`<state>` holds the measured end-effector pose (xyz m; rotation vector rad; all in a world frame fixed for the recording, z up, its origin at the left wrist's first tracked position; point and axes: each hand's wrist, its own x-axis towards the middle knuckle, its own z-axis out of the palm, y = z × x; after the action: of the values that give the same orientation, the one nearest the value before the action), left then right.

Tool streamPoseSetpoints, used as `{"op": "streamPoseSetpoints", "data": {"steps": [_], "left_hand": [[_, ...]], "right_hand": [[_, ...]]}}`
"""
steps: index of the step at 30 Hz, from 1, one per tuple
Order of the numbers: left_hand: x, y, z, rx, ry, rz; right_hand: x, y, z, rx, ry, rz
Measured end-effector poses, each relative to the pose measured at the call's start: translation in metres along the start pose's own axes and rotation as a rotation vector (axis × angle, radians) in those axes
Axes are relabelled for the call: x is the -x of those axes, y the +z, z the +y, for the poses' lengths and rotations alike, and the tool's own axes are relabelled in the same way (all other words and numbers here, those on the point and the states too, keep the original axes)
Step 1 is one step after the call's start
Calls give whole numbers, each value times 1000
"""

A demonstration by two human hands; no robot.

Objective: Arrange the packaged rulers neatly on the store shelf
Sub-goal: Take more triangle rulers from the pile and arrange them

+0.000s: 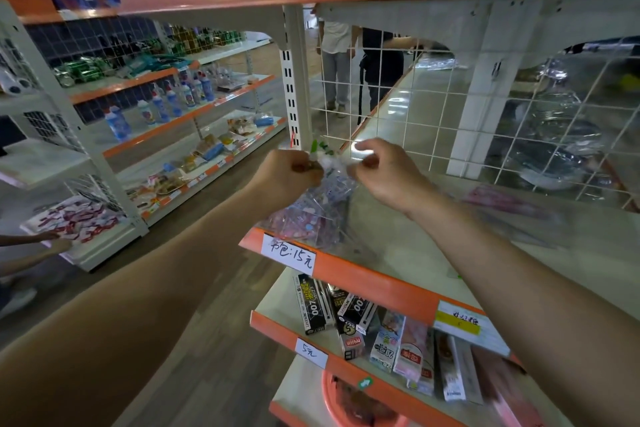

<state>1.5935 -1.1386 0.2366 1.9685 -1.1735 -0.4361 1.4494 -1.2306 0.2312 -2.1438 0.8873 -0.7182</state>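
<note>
Head view: the left hand (289, 172) and right hand (384, 172) each pinched the top of a clear packet of rulers (320, 204), apparently to stand it at the left front corner of the shelf (398, 246). A handwritten price tag (289, 255) read "15元"; a lower tag (310, 352) read "5元".

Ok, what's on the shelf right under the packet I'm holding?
Under the clear packet lie more transparent packets with pink prints, on the shelf. Whatever lies beneath that pile is covered.
</note>
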Motion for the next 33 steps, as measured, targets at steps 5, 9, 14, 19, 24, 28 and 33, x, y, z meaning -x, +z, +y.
{"op": "streamPoseSetpoints", "data": {"steps": [5,9,14,19,24,28,33], "left_hand": [[2,-6,-17,119,-88,49],[3,-3,-20,132,-136,25],[2,-4,-19,252,-181,53],[-1,6,-5,251,-162,-5],[-3,35,20,260,-94,-103],[-3,54,41,317,-47,-191],[-4,72,58,442,-72,-281]], "right_hand": [[18,18,18,266,197,-401],[20,28,24,292,221,-431],[17,4,31,-29,271,-321],[18,-23,34,-541,308,-50],[27,-40,36,-821,325,78],[28,-51,43,-965,332,143],[29,-64,56,-1099,348,198]]}}
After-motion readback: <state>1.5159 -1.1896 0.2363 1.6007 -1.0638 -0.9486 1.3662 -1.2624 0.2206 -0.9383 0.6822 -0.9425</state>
